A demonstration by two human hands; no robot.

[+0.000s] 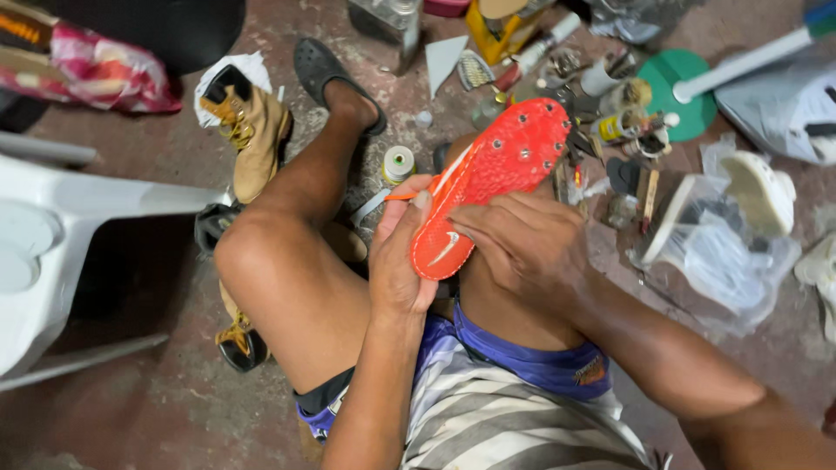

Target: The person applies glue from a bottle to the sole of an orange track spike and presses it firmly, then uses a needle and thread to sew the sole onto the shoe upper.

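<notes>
Fingers of the right hand point(522, 248) press the heel of a red spiked running shoe point(488, 183), sole up; the left hand point(396, 252) cups its other side. Both grips are closed on it. Its long axis runs away over the knee. Hard glossy sole, metal studs; tan boot point(252, 130) left on the floor.

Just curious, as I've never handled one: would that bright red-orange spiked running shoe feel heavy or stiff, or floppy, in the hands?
The bright red-orange spiked running shoe looks thin and slim, so probably light. Its sole plate with small metal studs seems rigid at the front. The left hand and right hand hold it sole-up on the knees; the studs might prick.
</notes>
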